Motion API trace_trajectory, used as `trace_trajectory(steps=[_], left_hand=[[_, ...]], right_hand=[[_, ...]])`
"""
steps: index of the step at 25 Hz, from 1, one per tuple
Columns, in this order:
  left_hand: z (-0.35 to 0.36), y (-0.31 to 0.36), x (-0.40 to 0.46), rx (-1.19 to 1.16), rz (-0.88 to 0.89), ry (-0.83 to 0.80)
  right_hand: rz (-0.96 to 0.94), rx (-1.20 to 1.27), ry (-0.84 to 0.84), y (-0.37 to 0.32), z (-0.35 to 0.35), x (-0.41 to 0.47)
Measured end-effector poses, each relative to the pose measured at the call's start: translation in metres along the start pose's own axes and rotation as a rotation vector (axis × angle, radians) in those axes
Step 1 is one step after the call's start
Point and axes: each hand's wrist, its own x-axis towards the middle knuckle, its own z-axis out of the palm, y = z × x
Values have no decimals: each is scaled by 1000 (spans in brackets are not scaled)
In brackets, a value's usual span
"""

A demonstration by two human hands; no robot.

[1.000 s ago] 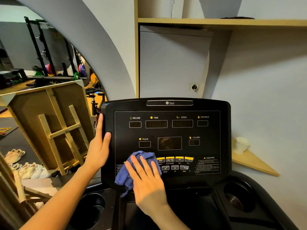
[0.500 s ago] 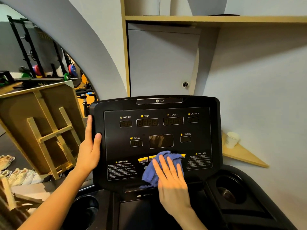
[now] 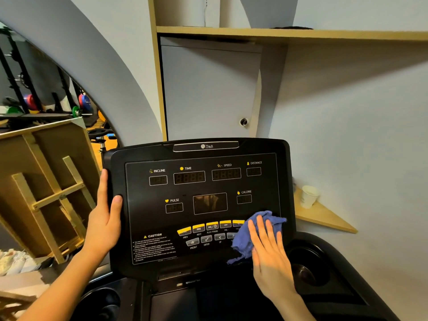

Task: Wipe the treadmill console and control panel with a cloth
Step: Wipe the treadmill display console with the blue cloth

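Note:
The black treadmill console (image 3: 199, 156) faces me, with dark readouts labelled incline, time, speed, distance, pulse and calorie, and a row of yellow buttons (image 3: 209, 225) below. My right hand (image 3: 269, 251) lies flat with fingers spread, pressing a crumpled blue cloth (image 3: 243, 239) against the panel's lower right corner, covering the right end of the button rows. My left hand (image 3: 104, 218) grips the console's left edge, thumb on the front face.
Cup holders sit low on both sides (image 3: 308, 267) (image 3: 102, 302). A white paper cup (image 3: 309, 196) stands on a small wooden corner shelf (image 3: 324, 216) to the right. A wooden frame (image 3: 46, 193) leans at left, with gym weights behind. A cabinet door (image 3: 208, 93) is behind the console.
My right hand has slid the blue cloth rightward along the bottom of the panel, from the lower left over the buttons to the lower right corner. My left hand keeps its hold.

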Motion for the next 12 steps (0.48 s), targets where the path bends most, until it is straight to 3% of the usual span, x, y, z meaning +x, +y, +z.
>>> trace_trajectory(steps=[12], left_hand=[[1, 6, -1, 23, -12, 19]], right_hand=[[149, 46, 85, 16, -13, 43]])
